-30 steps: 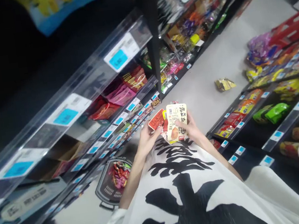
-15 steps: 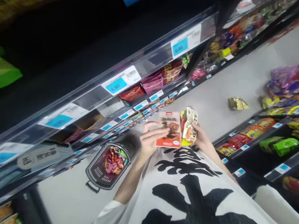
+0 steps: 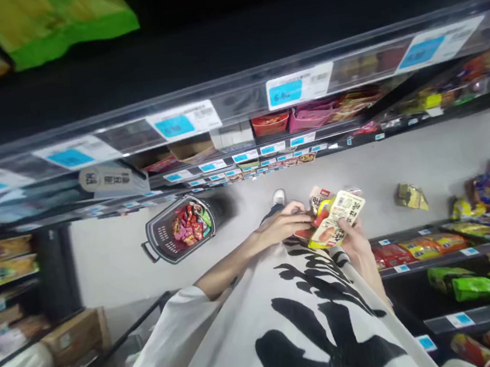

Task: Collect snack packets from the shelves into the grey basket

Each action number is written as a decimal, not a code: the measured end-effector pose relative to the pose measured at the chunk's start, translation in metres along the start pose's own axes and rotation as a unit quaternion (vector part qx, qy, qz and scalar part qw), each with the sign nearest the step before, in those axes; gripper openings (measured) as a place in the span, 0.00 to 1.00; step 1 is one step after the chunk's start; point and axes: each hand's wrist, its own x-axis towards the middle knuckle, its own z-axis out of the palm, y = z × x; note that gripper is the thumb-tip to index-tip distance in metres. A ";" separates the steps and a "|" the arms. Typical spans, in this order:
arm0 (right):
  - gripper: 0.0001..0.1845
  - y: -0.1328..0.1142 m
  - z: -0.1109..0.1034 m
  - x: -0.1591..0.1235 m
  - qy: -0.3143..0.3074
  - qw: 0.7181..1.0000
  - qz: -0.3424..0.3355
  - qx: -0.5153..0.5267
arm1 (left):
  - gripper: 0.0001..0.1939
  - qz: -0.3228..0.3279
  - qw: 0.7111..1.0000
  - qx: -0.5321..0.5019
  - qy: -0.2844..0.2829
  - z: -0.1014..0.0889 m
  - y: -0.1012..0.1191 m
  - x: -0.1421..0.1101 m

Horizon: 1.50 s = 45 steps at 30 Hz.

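In front of my shirt, my right hand (image 3: 357,243) grips a small stack of flat snack packets. On top lies a cream packet (image 3: 340,219) with dark lettering and a food picture. A yellow-edged packet (image 3: 314,245) shows from underneath it. My left hand (image 3: 288,223) is closed at the stack's left side, fingers bent over a reddish packet (image 3: 303,234), partly hidden. Another packet end, white with a red mark (image 3: 319,195), sticks out behind the cream one; whether it belongs to the reddish packet I cannot tell.
A dark shopping basket (image 3: 164,236) holding colourful small packets stands on the floor to the left. Price-tagged shelving (image 3: 243,103) runs across the front. Snack shelves (image 3: 420,265) rise at the right. A gold packet (image 3: 411,196) lies on the floor; a white shoe (image 3: 278,196) shows ahead.
My left hand has brought the reddish packet over to the stack in my right hand, where the cream packet now overlaps it. The view has shifted, and shelves and basket appear displaced.
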 end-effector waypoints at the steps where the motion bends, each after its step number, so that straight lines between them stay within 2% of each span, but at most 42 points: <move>1: 0.29 0.001 0.002 -0.001 -0.007 1.000 -0.003 -0.015 | 0.13 -0.001 1.000 0.005 -0.020 0.004 0.002 -0.006; 3: 0.32 0.002 0.003 -0.005 -0.023 0.998 -0.021 -0.046 | 0.17 0.001 0.999 -0.024 -0.025 0.014 0.008 -0.018; 4: 0.34 0.002 0.003 -0.008 -0.027 0.997 -0.035 -0.061 | 0.16 -0.003 0.998 -0.060 -0.002 0.019 0.011 -0.024; 7: 0.42 0.001 -0.002 -0.023 -0.060 0.988 -0.069 -0.128 | 0.11 -0.059 0.970 -0.193 0.134 0.032 0.023 -0.041; 9: 0.42 0.002 -0.005 -0.038 -0.113 0.973 -0.081 -0.185 | 0.18 -0.127 0.946 -0.242 0.173 0.039 0.027 -0.051; 10: 0.40 0.005 -0.007 -0.047 -0.141 0.963 -0.086 -0.211 | 0.23 -0.165 0.939 -0.258 0.156 0.043 0.028 -0.056; 12: 0.35 0.017 -0.012 -0.064 -0.181 0.948 -0.099 -0.244 | 0.29 -0.240 0.920 -0.304 0.059 0.052 0.026 -0.068; 15: 0.35 0.049 -0.024 -0.088 -0.209 0.946 -0.091 -0.230 | 0.33 -0.315 0.861 -0.388 -0.088 0.070 0.021 -0.094; 17: 0.39 0.074 -0.032 -0.103 -0.215 0.956 -0.064 -0.189 | 0.33 -0.336 0.841 -0.406 -0.123 0.080 0.018 -0.113; 20: 0.42 0.103 -0.039 -0.121 -0.186 0.974 -0.043 -0.123 | 0.29 -0.360 0.844 -0.366 -0.156 0.082 0.018 -0.133; 22: 0.44 0.114 -0.041 -0.131 -0.156 0.983 -0.043 -0.088 | 0.25 -0.362 0.862 -0.303 -0.184 0.074 0.018 -0.135; 25: 0.47 0.121 -0.040 -0.142 -0.130 0.989 -0.030 -0.067 | 0.18 -0.327 0.898 -0.182 -0.232 0.055 0.015 -0.125; 27: 0.47 0.124 -0.034 -0.146 -0.123 0.990 -0.017 -0.066 | 0.16 -0.315 0.898 -0.136 -0.275 0.044 0.012 -0.118; 29: 0.45 0.125 -0.022 -0.147 -0.133 0.988 -0.014 -0.077 | 0.16 -0.313 0.885 -0.142 -0.314 0.035 0.009 -0.114; 32: 0.39 0.121 0.006 -0.140 -0.164 0.977 -0.030 -0.130 | 0.17 -0.293 0.886 -0.168 -0.318 0.018 0.002 -0.121; 34: 0.37 0.118 0.028 -0.129 -0.171 0.970 -0.042 -0.168 | 0.17 -0.282 0.899 -0.167 -0.290 0.000 -0.009 -0.133; 35: 0.36 0.117 0.038 -0.122 -0.162 0.970 -0.043 -0.176 | 0.17 -0.291 0.908 -0.155 -0.258 -0.012 -0.019 -0.141; 38: 0.37 0.124 0.058 -0.097 -0.079 0.985 -0.044 -0.150 | 0.20 -0.364 0.923 -0.070 -0.106 -0.052 -0.065 -0.164; 40: 0.39 0.136 0.063 -0.085 0.011 0.993 -0.047 -0.105 | 0.19 -0.411 0.911 0.014 -0.010 -0.081 -0.106 -0.175; 41: 0.40 0.144 0.064 -0.081 0.057 0.994 -0.047 -0.080 | 0.20 -0.426 0.903 0.051 0.021 -0.095 -0.127 -0.178; 45: 0.43 0.177 0.064 -0.086 0.216 0.976 -0.025 -0.003 | 0.23 -0.460 0.867 0.179 0.071 -0.139 -0.207 -0.173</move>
